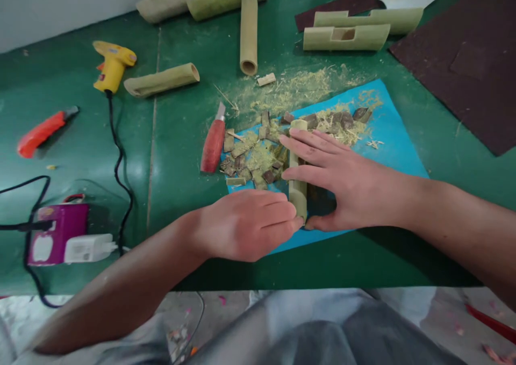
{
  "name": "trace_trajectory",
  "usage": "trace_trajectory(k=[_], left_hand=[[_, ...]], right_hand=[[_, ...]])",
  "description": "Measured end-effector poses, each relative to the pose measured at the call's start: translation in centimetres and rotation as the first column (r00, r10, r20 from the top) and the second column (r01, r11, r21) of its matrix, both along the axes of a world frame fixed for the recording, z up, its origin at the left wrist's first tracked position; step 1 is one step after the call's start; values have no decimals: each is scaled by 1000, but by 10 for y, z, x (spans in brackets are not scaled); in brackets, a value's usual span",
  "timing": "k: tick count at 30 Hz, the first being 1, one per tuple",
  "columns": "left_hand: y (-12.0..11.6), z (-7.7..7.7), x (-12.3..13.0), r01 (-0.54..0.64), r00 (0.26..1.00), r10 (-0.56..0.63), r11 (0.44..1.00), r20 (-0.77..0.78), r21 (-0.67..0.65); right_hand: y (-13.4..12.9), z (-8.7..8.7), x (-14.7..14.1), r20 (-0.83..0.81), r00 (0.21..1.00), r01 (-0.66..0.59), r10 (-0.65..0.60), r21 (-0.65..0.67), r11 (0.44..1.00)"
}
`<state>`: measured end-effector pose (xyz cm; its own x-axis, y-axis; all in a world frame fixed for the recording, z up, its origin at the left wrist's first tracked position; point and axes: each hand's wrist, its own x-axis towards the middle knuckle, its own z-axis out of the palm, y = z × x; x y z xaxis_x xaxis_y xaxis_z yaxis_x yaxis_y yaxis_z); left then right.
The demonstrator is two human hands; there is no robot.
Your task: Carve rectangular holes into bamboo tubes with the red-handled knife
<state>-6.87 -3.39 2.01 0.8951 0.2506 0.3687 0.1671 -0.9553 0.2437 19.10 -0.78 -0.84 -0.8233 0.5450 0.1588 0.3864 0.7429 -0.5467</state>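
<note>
Grey clothing (322, 335) fills the bottom edge, below the near edge of a green surface (181, 123). Over that edge reach two bare hands, which meet at a slim bamboo tube (298, 190) lying lengthwise away from the person on a blue sheet (407, 150). The right hand (346, 179) is open, its fingers spread and laid across the tube from the right, with the thumb by its near end. The left hand (252, 222) is closed, fingers curled, its tips at that same near end; whether it pinches anything else cannot be told. Brown-and-green bamboo chips (242, 158) and pale shavings (346, 134) lie around the tube's far part. Left of the sheet is a knife with a red wooden handle (213, 145); farther left are a yellow glue gun (114, 66) with a black cord, an orange-handled cutter (44, 134), and a purple power box (60, 228) with a white charger (89, 248) beside it. Toward the back lie more bamboo pieces (249, 34), several with rectangular notches, and a large dark brown sheet (459, 64) covers the right.
</note>
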Motion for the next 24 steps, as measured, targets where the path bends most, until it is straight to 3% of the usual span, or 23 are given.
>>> trace_trajectory(k=[18,21,24], left_hand=[[1,-1,-3,1,999,-1,1000,-47,8],[3,-4,-5,-34,997,31,998,71,44],[1,-6,-10,-180,962,162,982,218,64]], right_hand=[[4,3,0,56,998,-12,10,35,999],[6,9,1,68,997,-43,37,85,995],[7,16,5,99,993,-84,71,140,987]])
